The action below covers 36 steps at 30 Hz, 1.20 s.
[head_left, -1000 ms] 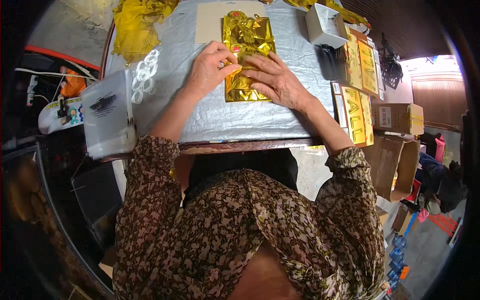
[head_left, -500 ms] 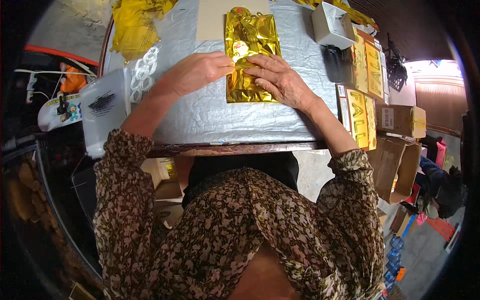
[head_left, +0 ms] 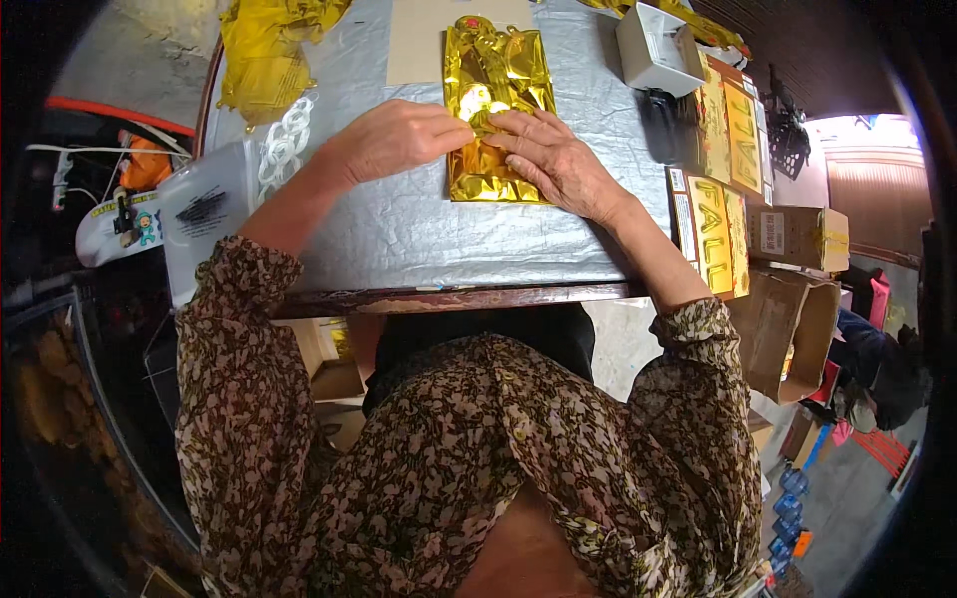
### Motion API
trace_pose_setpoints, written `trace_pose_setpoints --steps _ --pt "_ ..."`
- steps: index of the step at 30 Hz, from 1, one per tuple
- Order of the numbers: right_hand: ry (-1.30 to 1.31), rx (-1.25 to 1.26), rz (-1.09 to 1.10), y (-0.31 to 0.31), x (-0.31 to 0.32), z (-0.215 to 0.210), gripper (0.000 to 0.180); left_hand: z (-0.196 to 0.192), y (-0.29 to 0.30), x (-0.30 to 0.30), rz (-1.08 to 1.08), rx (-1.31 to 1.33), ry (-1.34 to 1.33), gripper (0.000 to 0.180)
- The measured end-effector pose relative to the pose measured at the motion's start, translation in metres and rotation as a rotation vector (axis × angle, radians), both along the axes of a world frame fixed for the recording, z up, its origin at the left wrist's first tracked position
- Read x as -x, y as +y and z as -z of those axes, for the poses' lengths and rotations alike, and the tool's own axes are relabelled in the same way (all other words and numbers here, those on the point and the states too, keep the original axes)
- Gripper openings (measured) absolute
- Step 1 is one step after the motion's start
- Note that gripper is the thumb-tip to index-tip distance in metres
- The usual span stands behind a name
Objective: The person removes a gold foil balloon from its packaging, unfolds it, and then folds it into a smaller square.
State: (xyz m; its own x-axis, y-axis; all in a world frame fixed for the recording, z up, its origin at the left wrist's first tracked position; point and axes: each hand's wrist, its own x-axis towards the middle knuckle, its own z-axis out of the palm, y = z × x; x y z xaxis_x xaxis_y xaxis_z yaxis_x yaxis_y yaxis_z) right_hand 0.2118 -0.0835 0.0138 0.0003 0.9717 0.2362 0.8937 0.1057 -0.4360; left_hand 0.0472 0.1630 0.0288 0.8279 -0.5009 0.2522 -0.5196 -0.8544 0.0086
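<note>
On the silver table covering (head_left: 369,239) lies a flat, folded gold foil balloon (head_left: 498,169), wrinkled and shiny, with a small red spot at its far end. My left hand (head_left: 394,145) has its fingers pressed together at the left edge of the foil; thumb and fingertips seem to pinch that edge. Flat on the foil, my right hand (head_left: 558,164) presses with its fingers stretched out, slightly apart, pointing left. The two sets of fingertips are close to each other near the foil's middle.
Loose gold foil (head_left: 264,65) and white looped strips (head_left: 286,149) lie at the left. A beige card sheet (head_left: 416,55) is behind the balloon. At the right are a white box (head_left: 658,60), a black object (head_left: 661,120), printed flat packs (head_left: 713,229) and cardboard boxes (head_left: 788,329).
My left hand has shifted slightly right against the foil edge. My right hand stays pressed on the balloon. The whole view has moved a little.
</note>
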Motion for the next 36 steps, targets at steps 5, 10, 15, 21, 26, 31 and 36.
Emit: trace_pose_setpoints --steps 5,10,15,21,26,31,36 --pt "-0.004 -0.01 0.014 -0.002 -0.001 0.001 0.037 0.009 -0.009 0.006 -0.092 0.167 -0.056 0.028" --pt "-0.001 0.004 0.013 -0.002 -0.002 0.002 0.038 0.012 -0.012 0.016 -0.186 0.216 -0.226 0.018" --pt "0.005 -0.004 0.02 -0.002 -0.001 0.004 0.041 0.017 -0.012 0.018 -0.208 0.362 -0.164 0.015" --pt "-0.045 -0.007 0.038 -0.002 0.005 0.002 0.046 0.014 -0.015 0.019 -0.24 0.387 -0.146 0.021" --pt "-0.047 -0.01 0.041 -0.002 0.005 0.006 0.047 0.009 -0.018 0.018 -0.256 0.419 -0.122 0.028" --pt "-0.062 -0.022 0.039 -0.001 0.005 0.006 0.048 0.01 -0.014 0.016 -0.181 0.253 -0.154 0.031" --pt "-0.099 -0.029 0.028 -0.002 0.006 0.004 0.044 0.009 -0.012 0.013 -0.147 0.289 -0.135 0.032"
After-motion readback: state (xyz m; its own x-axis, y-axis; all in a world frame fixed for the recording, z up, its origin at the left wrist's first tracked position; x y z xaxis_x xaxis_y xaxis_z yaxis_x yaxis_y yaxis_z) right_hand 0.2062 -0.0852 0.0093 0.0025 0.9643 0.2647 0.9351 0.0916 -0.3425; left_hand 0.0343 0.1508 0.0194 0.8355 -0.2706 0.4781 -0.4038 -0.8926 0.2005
